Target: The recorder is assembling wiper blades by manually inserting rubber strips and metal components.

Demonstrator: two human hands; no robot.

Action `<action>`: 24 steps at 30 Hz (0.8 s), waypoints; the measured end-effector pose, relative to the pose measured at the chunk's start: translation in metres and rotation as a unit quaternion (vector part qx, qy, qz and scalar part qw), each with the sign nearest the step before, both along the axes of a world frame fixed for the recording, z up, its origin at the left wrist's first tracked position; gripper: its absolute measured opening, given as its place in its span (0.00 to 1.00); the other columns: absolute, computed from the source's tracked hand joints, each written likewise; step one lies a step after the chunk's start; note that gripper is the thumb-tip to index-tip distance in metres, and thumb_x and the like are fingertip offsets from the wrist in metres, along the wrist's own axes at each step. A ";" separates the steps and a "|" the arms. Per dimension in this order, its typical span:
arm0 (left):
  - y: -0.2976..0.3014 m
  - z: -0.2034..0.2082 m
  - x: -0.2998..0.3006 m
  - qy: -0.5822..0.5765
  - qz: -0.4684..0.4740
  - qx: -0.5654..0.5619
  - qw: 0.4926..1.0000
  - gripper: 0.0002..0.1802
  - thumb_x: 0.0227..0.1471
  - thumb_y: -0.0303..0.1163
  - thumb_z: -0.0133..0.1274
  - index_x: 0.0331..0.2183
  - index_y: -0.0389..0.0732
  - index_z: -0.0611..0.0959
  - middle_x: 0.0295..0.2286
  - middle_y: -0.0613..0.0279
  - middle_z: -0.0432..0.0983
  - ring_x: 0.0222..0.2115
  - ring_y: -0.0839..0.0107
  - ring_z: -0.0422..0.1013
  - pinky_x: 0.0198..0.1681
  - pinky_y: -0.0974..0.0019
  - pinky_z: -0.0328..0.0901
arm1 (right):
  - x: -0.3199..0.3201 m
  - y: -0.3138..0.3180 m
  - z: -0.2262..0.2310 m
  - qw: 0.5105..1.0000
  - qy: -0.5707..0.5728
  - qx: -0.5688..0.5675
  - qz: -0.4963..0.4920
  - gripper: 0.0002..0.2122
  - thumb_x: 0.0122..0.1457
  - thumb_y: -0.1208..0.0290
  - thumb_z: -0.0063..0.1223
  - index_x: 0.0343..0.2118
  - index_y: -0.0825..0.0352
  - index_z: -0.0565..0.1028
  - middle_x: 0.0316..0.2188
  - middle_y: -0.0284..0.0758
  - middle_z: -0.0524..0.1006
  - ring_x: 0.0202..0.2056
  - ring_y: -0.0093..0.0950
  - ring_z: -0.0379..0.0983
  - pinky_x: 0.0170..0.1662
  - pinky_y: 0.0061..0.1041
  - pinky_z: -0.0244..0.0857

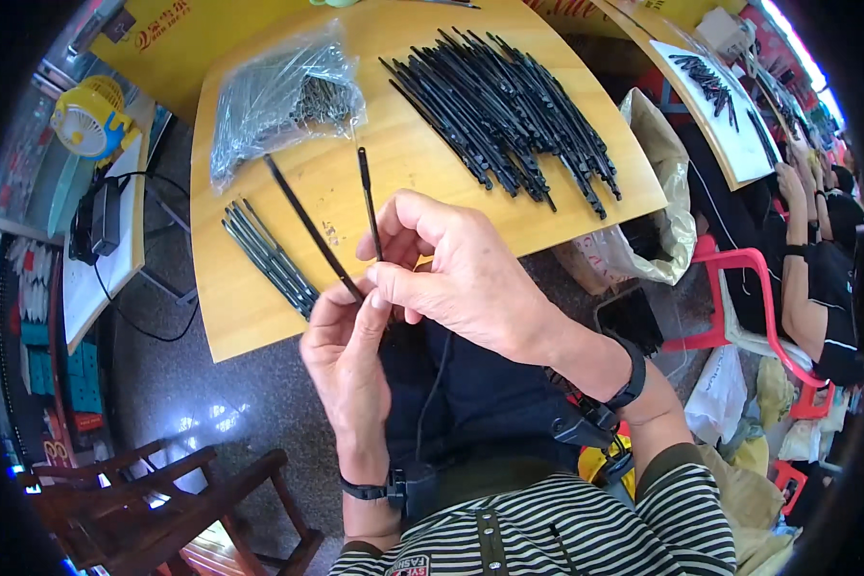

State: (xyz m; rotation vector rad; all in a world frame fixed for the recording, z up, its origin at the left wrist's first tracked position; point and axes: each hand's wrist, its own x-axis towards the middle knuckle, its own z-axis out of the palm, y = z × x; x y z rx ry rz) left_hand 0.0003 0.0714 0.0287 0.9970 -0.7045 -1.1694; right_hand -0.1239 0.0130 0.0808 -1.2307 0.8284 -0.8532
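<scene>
My left hand (348, 360) pinches a long, flat black strip (309, 223) that slants up and to the left. Beside it, my right hand (466, 269) grips a narrower black strip (368, 197), pointing almost straight up. The fingertips of both hands meet over the near edge of the wooden table (394, 173), hiding the strips' lower ends. Under the left strip lies a small row of similar dark strips (264, 254). A large heap of black strips (509, 115) covers the table's right side. At the back left rests a clear plastic bag (250, 106) with small metallic-looking pieces.
A pale sack (667, 182) stands at the table's right edge, near a red plastic chair (754, 264). To the far right, people sit at another table (710, 106) with black strips. A yellow fan (91, 115) and a wooden chair (182, 509) are on the left.
</scene>
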 end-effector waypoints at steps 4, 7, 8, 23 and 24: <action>-0.003 0.013 0.011 -0.153 0.018 0.009 0.988 0.04 0.48 0.24 0.54 0.30 0.35 0.78 0.25 0.70 0.72 0.24 0.86 0.65 0.28 0.83 0.58 | 0.001 -0.003 -0.005 1.000 -0.004 -0.028 -0.007 0.07 0.52 0.76 0.52 0.31 0.75 0.69 0.22 0.36 0.73 0.23 0.19 0.69 0.23 0.17 0.65; -0.004 0.021 0.020 -0.200 0.114 0.086 0.969 0.06 0.48 0.28 0.55 0.30 0.36 0.79 0.19 0.73 0.70 0.18 0.89 0.60 0.18 0.84 0.52 | -0.009 -0.013 -0.013 0.969 0.161 -0.183 -0.034 0.10 0.50 0.72 0.55 0.32 0.73 0.72 0.26 0.41 0.75 0.25 0.27 0.73 0.28 0.23 0.67; -0.006 0.020 0.028 -0.219 0.142 0.085 0.961 0.07 0.48 0.29 0.55 0.30 0.35 0.79 0.19 0.72 0.70 0.17 0.89 0.60 0.17 0.84 0.52 | -0.017 -0.022 -0.016 0.920 0.253 -0.287 -0.089 0.10 0.49 0.70 0.55 0.30 0.72 0.73 0.28 0.43 0.75 0.28 0.32 0.75 0.32 0.26 0.68; -0.029 -0.001 0.088 -0.344 0.160 0.163 0.911 0.14 0.49 0.29 0.54 0.36 0.28 0.76 0.17 0.69 0.67 0.14 0.85 0.61 0.11 0.82 0.57 | -0.037 -0.079 -0.040 0.703 0.568 -0.370 -0.216 0.12 0.46 0.68 0.58 0.28 0.68 0.68 0.29 0.39 0.72 0.31 0.36 0.73 0.33 0.31 0.68; -0.029 0.001 0.085 -0.343 0.161 0.164 0.911 0.14 0.49 0.29 0.54 0.36 0.28 0.76 0.17 0.69 0.67 0.14 0.85 0.61 0.11 0.82 0.57 | -0.036 -0.080 -0.041 0.703 0.568 -0.371 -0.215 0.12 0.46 0.68 0.58 0.28 0.68 0.68 0.29 0.39 0.72 0.31 0.36 0.73 0.33 0.31 0.68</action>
